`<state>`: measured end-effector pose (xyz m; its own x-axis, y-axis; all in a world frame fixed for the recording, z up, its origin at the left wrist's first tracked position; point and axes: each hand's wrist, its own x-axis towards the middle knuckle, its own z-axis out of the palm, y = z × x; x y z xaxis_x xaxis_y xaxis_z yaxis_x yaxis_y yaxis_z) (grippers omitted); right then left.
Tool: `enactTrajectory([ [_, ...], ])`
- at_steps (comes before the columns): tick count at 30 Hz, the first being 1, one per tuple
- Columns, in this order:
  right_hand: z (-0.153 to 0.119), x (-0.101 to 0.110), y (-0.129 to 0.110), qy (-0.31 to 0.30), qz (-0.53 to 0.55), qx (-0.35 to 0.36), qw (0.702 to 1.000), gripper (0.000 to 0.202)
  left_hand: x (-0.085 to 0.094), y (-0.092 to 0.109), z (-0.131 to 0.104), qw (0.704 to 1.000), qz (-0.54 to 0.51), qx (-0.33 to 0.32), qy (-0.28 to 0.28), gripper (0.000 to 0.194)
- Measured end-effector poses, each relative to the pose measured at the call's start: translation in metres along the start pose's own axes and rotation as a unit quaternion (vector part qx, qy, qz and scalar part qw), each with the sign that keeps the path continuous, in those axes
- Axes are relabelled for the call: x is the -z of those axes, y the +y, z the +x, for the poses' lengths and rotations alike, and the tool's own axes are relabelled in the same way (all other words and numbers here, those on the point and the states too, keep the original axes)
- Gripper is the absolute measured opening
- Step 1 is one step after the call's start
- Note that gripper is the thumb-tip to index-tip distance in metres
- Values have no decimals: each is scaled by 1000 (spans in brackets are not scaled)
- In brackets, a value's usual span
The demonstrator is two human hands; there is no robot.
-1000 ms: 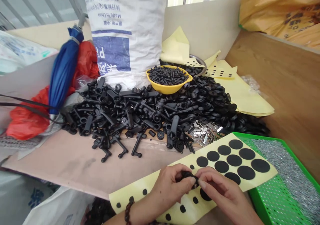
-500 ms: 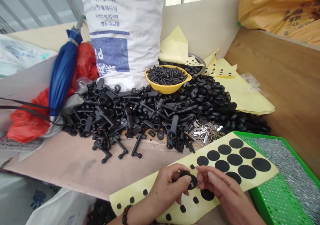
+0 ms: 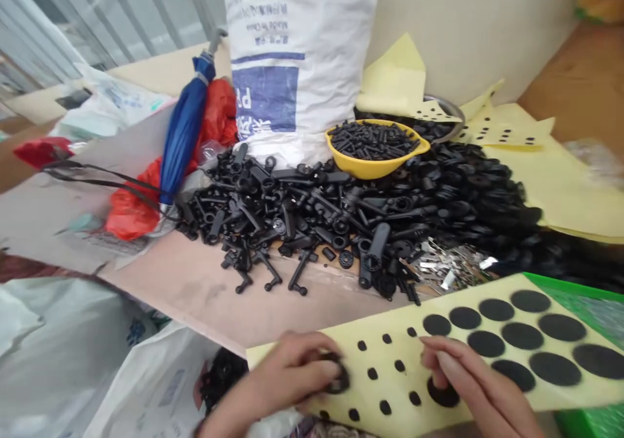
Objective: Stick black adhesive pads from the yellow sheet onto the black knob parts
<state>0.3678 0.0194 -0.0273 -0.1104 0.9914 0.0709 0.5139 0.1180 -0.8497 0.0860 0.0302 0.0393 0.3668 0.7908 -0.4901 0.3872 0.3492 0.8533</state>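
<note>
My left hand grips a round black part, its outline smeared by motion, over the left half of a pale yellow sheet. Small black dots and large black discs are stuck on that sheet. Fingers together, my right hand is over the sheet's middle, its fingertips above a large black disc; whether anything is between them is too small to tell.
Black plastic parts are heaped behind the sheet, with a yellow bowl of small black pieces and metal clips. A white sack, blue umbrella and green tray surround them.
The view has swung left, so the scene sits further right. My left hand, with the round black part, has moved left, away from my right hand, uncovering more small dots.
</note>
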Motion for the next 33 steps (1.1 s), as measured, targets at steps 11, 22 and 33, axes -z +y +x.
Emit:
enactTrajectory([
  [11,-19,5,23,33,-323,150,934,14,14,-8,-10,839,468,-252,116,26],
  [22,-20,4,8,43,-232,132,963,15,-83,11,69,737,557,-381,-38,17],
  [33,-14,1,19,60,-283,137,947,14,-85,13,68,721,582,-374,-33,20],
])
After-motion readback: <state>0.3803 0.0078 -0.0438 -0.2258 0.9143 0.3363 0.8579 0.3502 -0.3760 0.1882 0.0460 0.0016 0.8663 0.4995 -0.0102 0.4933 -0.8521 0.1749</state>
